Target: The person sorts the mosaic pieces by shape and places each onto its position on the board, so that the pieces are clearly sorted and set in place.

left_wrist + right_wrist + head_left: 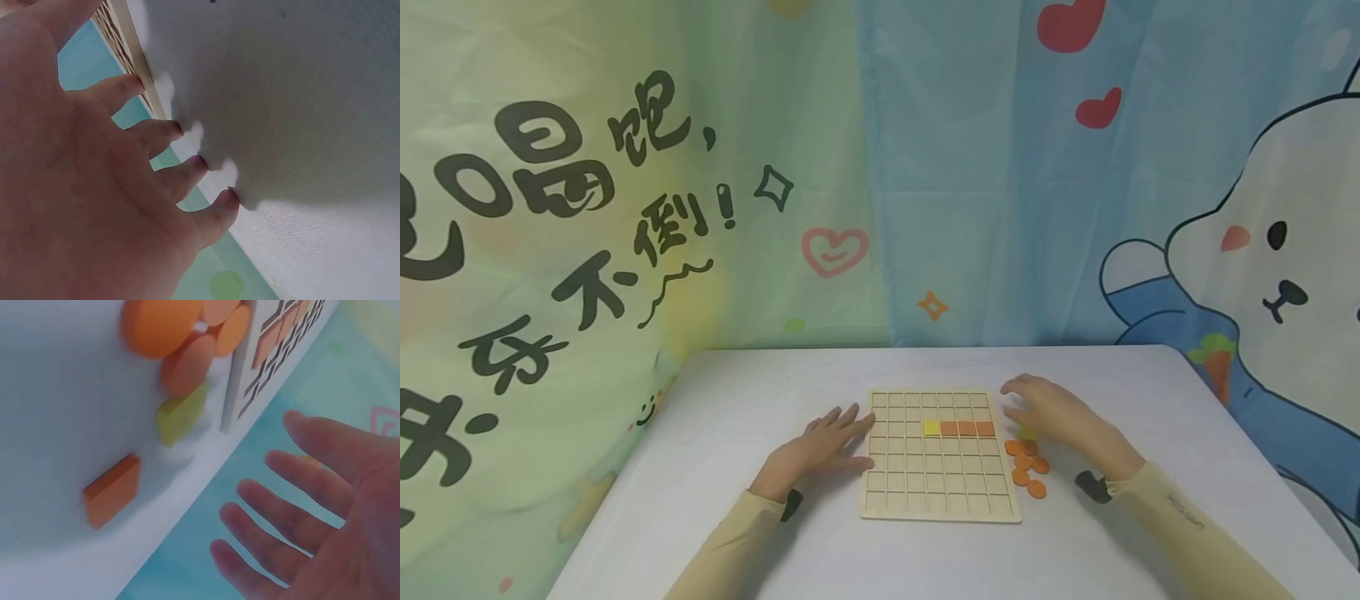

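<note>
From here I see 2 beige sleeves (730, 542), a small dark marking (1185, 510) on the right forearm, and a black device (1092, 487) at each wrist.

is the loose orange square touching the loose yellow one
Apart. The right wrist view shows it: bare white table lies between the loose orange square and the loose yellow square.

Head cam's further back, looking forward and down; wrist cams face each palm (94, 169) (362, 531) up close; all three catch the board (925, 483).
</note>
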### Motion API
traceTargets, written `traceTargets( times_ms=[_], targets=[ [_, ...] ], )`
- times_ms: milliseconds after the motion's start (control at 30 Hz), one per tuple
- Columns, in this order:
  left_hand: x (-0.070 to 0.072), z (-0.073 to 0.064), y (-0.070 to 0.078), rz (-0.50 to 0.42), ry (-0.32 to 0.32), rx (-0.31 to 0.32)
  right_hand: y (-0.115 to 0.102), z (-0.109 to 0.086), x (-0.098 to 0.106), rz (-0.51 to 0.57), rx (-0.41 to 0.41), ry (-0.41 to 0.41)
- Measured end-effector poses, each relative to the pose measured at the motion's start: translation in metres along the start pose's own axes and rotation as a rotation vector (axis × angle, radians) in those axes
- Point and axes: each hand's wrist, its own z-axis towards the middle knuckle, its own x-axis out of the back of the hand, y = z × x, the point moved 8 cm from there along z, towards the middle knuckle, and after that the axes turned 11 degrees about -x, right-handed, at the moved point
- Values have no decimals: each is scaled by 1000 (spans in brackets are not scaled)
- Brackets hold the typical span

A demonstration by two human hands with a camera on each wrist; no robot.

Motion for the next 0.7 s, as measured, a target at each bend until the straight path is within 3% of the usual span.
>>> traceTargets(
  times_ms=[433, 700],
  targets=[
    [-1, 0, -2, -8, 3, 6, 19, -10, -4, -45, 34, -83],
    [-1, 0, -2, -6, -5, 4, 26, -14, -11, -5, -17, -126]
  ],
)
